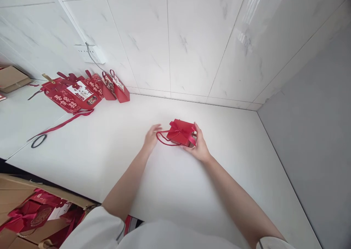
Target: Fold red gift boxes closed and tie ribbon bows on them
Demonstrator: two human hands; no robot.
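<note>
A small red gift box sits near the middle of the white surface, a little toward the far wall. The right hand cups the box from the 4 o'clock side, its fingers curled around the near right corner and the thumb up along the right edge, so it has a light hold on the box. The left hand lies at 9 o'clock from the box, palm down and fingers loosely spread, close beside the red cord handle that loops out from the box's left side; whether the fingertips actually touch the cord cannot be told. A red ribbon bow lies across the box's top. Well apart, at about 10 o'clock from the box, a cluster of red gift bags and boxes lies against the tiled wall, under a white power outlet with a grey cable. A loose red ribbon trails from that pile toward a black loop on the surface at 9 o'clock. At 7 o'clock, below the surface edge, a cardboard carton holds more red packaging.
</note>
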